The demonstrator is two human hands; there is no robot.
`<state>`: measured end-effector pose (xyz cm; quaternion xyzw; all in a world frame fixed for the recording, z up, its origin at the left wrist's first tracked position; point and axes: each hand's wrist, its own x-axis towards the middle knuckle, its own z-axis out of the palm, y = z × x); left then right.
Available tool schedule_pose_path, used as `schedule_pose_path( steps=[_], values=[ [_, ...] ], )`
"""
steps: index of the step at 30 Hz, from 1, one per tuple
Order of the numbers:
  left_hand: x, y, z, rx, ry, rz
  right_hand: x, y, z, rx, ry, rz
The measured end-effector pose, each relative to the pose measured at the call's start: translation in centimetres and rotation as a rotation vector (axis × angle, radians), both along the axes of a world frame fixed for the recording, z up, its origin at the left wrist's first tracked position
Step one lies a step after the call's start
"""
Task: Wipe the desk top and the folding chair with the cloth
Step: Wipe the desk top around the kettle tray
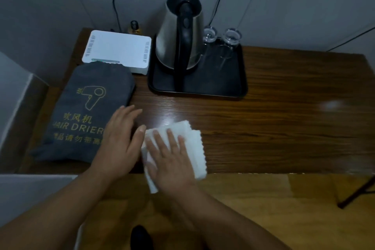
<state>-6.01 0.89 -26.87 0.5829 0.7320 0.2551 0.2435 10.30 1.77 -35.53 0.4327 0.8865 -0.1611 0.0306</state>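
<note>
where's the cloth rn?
In the head view the white cloth lies at the desk top's near edge, left of centre, pressed flat under the right hand, with the left hand and the grey hair-drier bag just to its left.

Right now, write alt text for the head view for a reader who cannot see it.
The right hand presses a white cloth flat near the front edge of a dark wooden desk, while the left hand rests on a grey hair drier bag. Behind stand a white router and a black tray holding a kettle and two glasses.

kettle [178,32] on tray [203,89], router [117,50] left, cloth [192,148] in front
</note>
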Motion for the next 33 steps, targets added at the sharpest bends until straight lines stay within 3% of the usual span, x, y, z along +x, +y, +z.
schedule_pose_path(
  steps=[6,9,13,15,18,21,25,28,30,33],
  values=[
    [2.5,0.5,-1.2,-0.086,0.004,-0.063,17.4,5.6,-0.4,0.065,-0.199,-0.216],
    [4.3,1.4,-1.7,-0.086,0.015,-0.096,25.8,7.9,0.3,0.034,-0.266,-0.584],
    [7.0,2.0,-2.9,-0.124,0.028,-0.093,25.0,9.4,0.9,-0.068,-0.318,-0.952],
    [9.8,2.9,-3.5,-0.170,0.030,-0.108,20.8,9.1,0.6,-0.082,-0.314,-0.810],
    [13.9,4.4,-4.8,-0.222,0.051,-0.145,16.4,6.5,0.1,-0.027,-0.148,-0.381],
    [17.5,6.1,-5.8,-0.255,0.058,-0.184,19.5,6.4,-0.2,0.034,-0.039,-0.163],
    [21.7,8.4,-6.5,-0.274,0.085,-0.233,30.6,10.7,-0.3,0.079,-0.150,-0.291],
    [24.1,10.5,-7.3,-0.259,0.138,-0.263,39.4,15.7,0.3,0.022,-0.309,-0.630],
    [25.4,11.6,-8.4,-0.286,0.197,-0.245,41.4,18.4,0.7,-0.042,-0.291,-0.824],
    [26.6,12.3,-9.8,-0.359,0.326,-0.216,36.1,19.2,-0.1,0.028,-0.213,-0.588]
  ],
)
